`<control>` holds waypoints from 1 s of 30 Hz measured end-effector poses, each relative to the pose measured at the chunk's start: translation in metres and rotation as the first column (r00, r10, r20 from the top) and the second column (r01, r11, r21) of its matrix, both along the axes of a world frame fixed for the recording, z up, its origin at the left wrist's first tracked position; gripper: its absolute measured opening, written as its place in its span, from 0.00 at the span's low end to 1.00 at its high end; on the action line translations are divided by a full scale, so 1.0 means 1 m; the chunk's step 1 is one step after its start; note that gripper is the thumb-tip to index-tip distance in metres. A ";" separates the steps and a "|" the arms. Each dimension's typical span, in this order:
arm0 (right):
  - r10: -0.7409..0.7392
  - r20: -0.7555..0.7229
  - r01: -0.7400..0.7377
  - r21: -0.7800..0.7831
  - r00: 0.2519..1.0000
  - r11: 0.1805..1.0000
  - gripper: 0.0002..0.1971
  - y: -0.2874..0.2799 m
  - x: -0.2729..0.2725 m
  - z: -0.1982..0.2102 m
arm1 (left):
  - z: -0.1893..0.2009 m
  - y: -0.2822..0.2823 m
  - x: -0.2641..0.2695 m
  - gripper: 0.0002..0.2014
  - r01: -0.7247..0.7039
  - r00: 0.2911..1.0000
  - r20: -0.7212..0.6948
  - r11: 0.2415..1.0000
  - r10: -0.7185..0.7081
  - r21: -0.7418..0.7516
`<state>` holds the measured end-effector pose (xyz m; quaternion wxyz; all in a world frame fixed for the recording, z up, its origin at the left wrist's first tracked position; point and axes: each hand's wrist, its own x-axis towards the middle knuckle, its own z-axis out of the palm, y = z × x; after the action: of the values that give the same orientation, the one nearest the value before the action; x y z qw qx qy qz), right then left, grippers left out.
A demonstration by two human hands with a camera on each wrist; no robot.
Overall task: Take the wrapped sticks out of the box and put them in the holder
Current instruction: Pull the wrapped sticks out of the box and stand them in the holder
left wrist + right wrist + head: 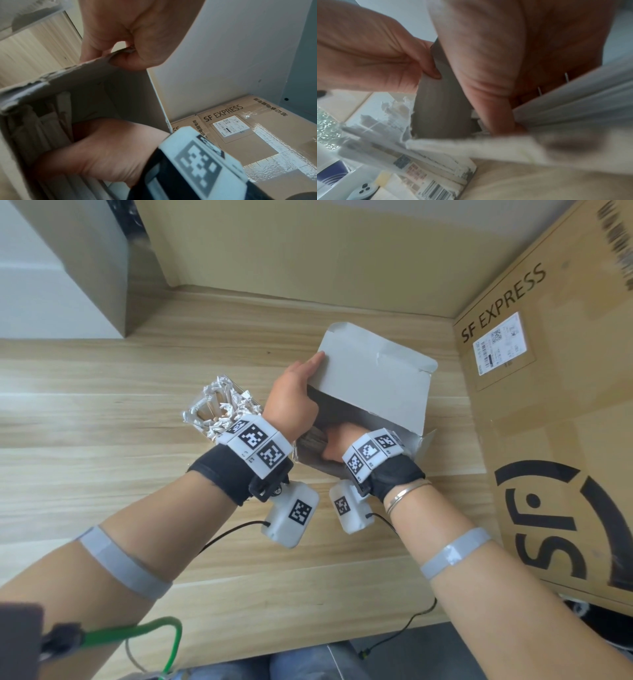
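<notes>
On the wooden table, a grey cardboard box stands tilted with its mouth toward the person, flap raised. The left hand pinches the box's torn edge, thumb inside and fingers outside, steadying it. The right hand is thrust into the opening among the wrapped sticks; its fingers are hidden, so I cannot tell whether they have closed on any. Just left of the box, the holder already bristles with wrapped sticks, so the job looks well along, with more sticks lying in the box. This looks like the reaching-in step; next the right hand must gather a bundle, draw it clear of the flap, and carry it past the left wrist to the holder.
</notes>
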<state>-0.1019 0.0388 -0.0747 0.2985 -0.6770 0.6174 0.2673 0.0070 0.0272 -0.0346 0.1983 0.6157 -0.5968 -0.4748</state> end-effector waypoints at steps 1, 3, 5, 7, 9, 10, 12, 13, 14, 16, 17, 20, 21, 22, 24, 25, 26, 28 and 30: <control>0.018 -0.006 -0.018 0.014 1.000 1.000 0.18 0.000 0.000 0.001 | 0.000 0.000 0.000 0.41 0.002 1.000 0.003 1.000 -0.002 0.001; 0.041 0.000 -0.041 0.020 0.999 0.999 0.17 0.001 0.000 0.002 | 0.001 0.000 0.001 0.41 0.002 1.000 0.007 1.000 -0.002 0.005; 0.059 0.009 -0.059 0.014 0.998 0.998 0.18 0.003 -0.001 0.005 | 0.002 -0.001 0.002 0.41 0.002 1.000 0.013 1.000 -0.002 0.012; 0.052 0.034 -0.052 0.012 0.998 0.999 0.18 0.004 -0.001 0.007 | 0.002 -0.002 0.003 0.40 0.012 1.000 0.026 1.000 -0.013 0.024; -0.011 0.111 0.010 0.008 0.994 1.000 0.19 0.003 -0.003 0.010 | 0.003 -0.003 0.004 0.39 0.025 0.999 0.038 0.999 -0.027 0.041; -0.051 0.168 0.050 0.014 0.984 0.999 0.19 0.001 -0.004 0.012 | 0.003 -0.003 0.005 0.39 0.029 0.999 0.043 0.998 -0.031 0.048; -0.116 0.254 0.115 0.018 0.960 0.993 0.12 -0.003 -0.008 0.018 | 0.003 -0.003 0.006 0.38 0.033 0.998 0.059 0.998 -0.036 0.061; -0.133 0.277 0.136 0.009 0.952 0.991 0.05 -0.005 -0.010 0.021 | 0.002 -0.003 0.006 0.37 0.035 0.997 0.070 0.997 -0.039 0.066; -0.148 0.294 0.158 -0.008 0.944 0.987 0.05 -0.006 -0.013 0.024 | 0.002 -0.004 0.007 0.36 0.038 0.995 0.086 0.997 -0.044 0.073; -0.190 0.343 0.216 -0.040 0.920 0.976 0.14 -0.007 -0.015 0.027 | 0.001 -0.005 0.007 0.36 0.051 0.991 0.122 0.994 -0.062 0.095; -0.198 0.375 0.233 -0.051 0.906 0.971 0.14 -0.007 -0.016 0.028 | 0.001 -0.005 0.007 0.36 0.058 0.988 0.134 0.992 -0.072 0.110; -0.231 0.453 0.273 -0.029 0.861 0.962 0.01 -0.005 -0.014 0.026 | 0.001 -0.006 0.007 0.37 0.079 0.983 0.151 0.987 -0.101 0.143; -0.246 0.471 0.291 -0.023 0.847 0.957 0.05 -0.005 -0.013 0.025 | 0.001 -0.005 0.008 0.37 0.086 0.982 0.153 0.985 -0.109 0.148; -0.258 0.492 0.309 -0.022 0.831 0.951 0.06 -0.004 -0.013 0.024 | 0.001 -0.005 0.008 0.37 0.094 0.981 0.154 0.984 -0.117 0.153; -0.260 0.541 0.341 -0.053 0.799 0.938 0.04 -0.002 -0.012 0.022 | 0.001 -0.005 0.009 0.37 0.115 0.976 0.165 0.979 -0.143 0.167; -0.269 0.560 0.362 -0.061 0.784 0.930 0.06 -0.001 -0.011 0.023 | 0.001 -0.005 0.009 0.36 0.131 0.971 0.177 0.976 -0.162 0.177; -0.282 0.584 0.394 -0.071 0.761 0.917 0.07 -0.001 -0.011 0.022 | 0.000 -0.005 0.009 0.35 0.146 0.966 0.187 0.972 -0.181 0.184; -0.301 0.611 0.452 -0.104 0.732 0.886 0.14 -0.001 -0.011 0.023 | 0.000 -0.005 0.009 0.34 0.172 0.957 0.200 0.966 -0.210 0.194; -0.311 0.625 0.500 -0.148 0.716 0.853 0.19 -0.002 -0.010 0.026 | 0.000 -0.005 0.010 0.33 0.183 0.951 0.212 0.963 -0.224 0.199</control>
<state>-0.1121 0.0370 -0.0491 0.4148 -0.6089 0.6647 -0.1243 0.0171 0.0227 -0.0344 0.0215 0.6172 -0.6318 -0.4684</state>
